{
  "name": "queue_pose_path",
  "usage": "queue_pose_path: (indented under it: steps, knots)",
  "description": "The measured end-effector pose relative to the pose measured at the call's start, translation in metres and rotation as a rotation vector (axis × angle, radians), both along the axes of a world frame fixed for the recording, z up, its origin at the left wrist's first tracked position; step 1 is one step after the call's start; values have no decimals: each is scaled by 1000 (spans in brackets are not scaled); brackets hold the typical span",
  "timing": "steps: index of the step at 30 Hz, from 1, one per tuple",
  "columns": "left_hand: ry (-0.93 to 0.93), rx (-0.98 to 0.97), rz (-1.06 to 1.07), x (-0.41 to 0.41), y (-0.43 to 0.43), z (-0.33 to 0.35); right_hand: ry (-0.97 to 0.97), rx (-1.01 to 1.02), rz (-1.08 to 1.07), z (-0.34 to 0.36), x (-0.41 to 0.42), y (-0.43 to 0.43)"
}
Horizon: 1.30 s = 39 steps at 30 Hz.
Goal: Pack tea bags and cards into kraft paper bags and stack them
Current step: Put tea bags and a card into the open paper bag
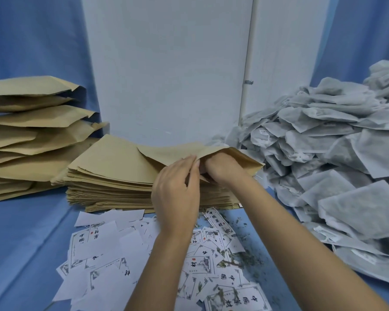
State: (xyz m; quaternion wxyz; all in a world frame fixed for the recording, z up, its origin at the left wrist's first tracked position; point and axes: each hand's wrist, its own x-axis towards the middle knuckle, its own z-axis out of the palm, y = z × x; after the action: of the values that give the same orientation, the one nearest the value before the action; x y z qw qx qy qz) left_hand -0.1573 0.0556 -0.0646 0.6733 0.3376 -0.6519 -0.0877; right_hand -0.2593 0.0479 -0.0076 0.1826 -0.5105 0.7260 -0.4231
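Kraft paper bag (166, 153), top of the flat stack (112, 187): your left grip (175, 191) pinches its mouth; your right grip (222, 167) is inside, fingers hidden. Opening step, probably; next fetch from tea bags (323, 153), cards (112, 254).

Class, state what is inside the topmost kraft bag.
Only the right hand shows inside the kraft bag; the left hand pinches its mouth. Anything deeper is covered by paper.

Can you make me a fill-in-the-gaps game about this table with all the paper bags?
The hand tucked into the open kraft bag is the person's ____ one.
The puffy kraft bags are stacked on the person's ____ side.
The cards lie on a ____ cloth.
Missing words: right, left, blue.
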Motion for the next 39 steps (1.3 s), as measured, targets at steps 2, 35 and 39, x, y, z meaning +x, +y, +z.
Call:
queue_pose_path:
  steps: [2,35,39]
  knots:
    - [12,-1,-2,1,-2,0,180,-132,-39,-7,-4,7]
    - [-17,160,-278,-19,14,-1,-1106,-667,-811,-100,-97,32]
    - [-15,156,-275,-20,13,-2,-985,-488,-870,-99,-100,31]
